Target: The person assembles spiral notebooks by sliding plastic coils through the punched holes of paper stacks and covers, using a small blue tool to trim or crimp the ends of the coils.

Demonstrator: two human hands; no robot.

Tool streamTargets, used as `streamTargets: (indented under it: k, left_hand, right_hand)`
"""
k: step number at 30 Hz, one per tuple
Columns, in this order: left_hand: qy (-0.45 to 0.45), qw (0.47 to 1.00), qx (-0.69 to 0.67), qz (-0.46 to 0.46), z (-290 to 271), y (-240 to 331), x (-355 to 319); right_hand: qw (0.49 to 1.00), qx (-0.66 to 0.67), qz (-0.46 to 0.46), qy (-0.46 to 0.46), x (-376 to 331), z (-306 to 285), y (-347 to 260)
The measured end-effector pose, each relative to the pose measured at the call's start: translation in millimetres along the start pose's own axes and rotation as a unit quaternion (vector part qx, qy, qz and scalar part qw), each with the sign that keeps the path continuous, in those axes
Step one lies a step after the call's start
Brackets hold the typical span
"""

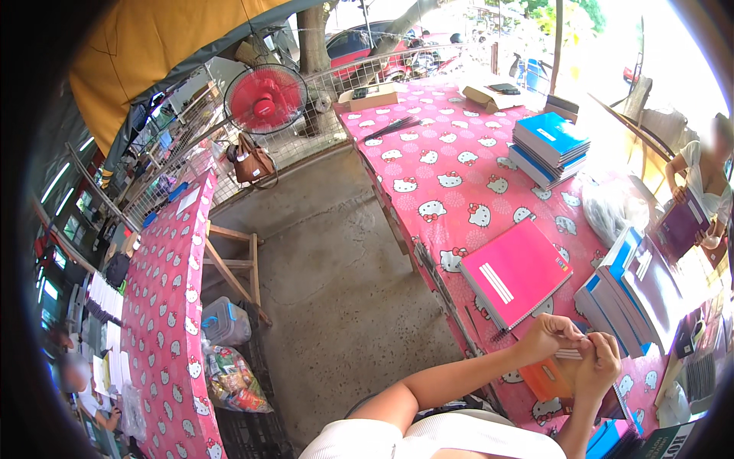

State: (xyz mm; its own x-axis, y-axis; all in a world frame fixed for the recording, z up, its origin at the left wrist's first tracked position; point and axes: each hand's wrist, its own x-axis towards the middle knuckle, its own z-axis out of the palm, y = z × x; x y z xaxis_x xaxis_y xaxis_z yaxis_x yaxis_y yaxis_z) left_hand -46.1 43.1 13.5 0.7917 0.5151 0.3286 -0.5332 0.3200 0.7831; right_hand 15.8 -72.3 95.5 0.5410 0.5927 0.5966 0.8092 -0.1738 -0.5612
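My left hand (pixel 552 336) and my right hand (pixel 600 364) meet fingertip to fingertip, both pinched closed. Whatever lies between their fingers is too small to make out. Just below them, partly hidden by my right hand and forearm, is an orange notebook (pixel 541 382) on the table. A pink spiral notebook (pixel 527 264) with white label lines lies flat beyond my left hand. To the right of my hands leans a stack of thick notebooks (pixel 615 302) with blue and white edges. Part of a blue notebook (pixel 606 437) shows near the lower edge.
A pink patterned cloth covers the table (pixel 417 164). Farther back stand a stack of blue notebooks (pixel 552 138), dark thin strips (pixel 394 128) and an open carton (pixel 489 98). Clear plastic (pixel 612 210) lies at right, near another person holding a purple notebook (pixel 680 226). A second table (pixel 157 306) is at left.
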Motion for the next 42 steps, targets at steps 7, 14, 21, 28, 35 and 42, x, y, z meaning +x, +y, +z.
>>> streamTargets:
  k: [7, 14, 21, 28, 35, 42]
  left_hand:
    - [-0.012, 0.999, -0.034, 0.009, 7.1, -3.4, 5.4]
    - [-0.014, 0.999, 0.013, -0.036, 6.2, 10.6, 1.5]
    - [-0.071, 0.991, 0.115, 0.0, -4.8, 24.2, 10.2]
    - [0.365, 0.9, 0.209, 0.11, -156.5, 4.4, 20.9]
    - [0.458, 0.85, 0.233, 0.114, -280.4, -41.2, -5.1]
    - [0.423, 0.862, 0.274, 0.046, -219.5, -3.0, 8.7]
  right_hand:
    - [0.998, -0.007, -0.041, -0.038, 5.8, -14.1, 3.5]
    - [0.975, -0.073, -0.076, -0.194, 24.2, -28.3, -11.5]
    - [0.967, -0.03, -0.09, -0.238, 41.7, -45.2, -14.3]
    - [0.99, 0.083, -0.08, 0.079, 119.0, -136.9, 6.2]
    - [0.948, 0.291, 0.132, 0.002, 174.2, 102.6, 90.5]
    - [0.996, 0.048, 0.026, -0.075, 81.6, 195.5, 217.1]
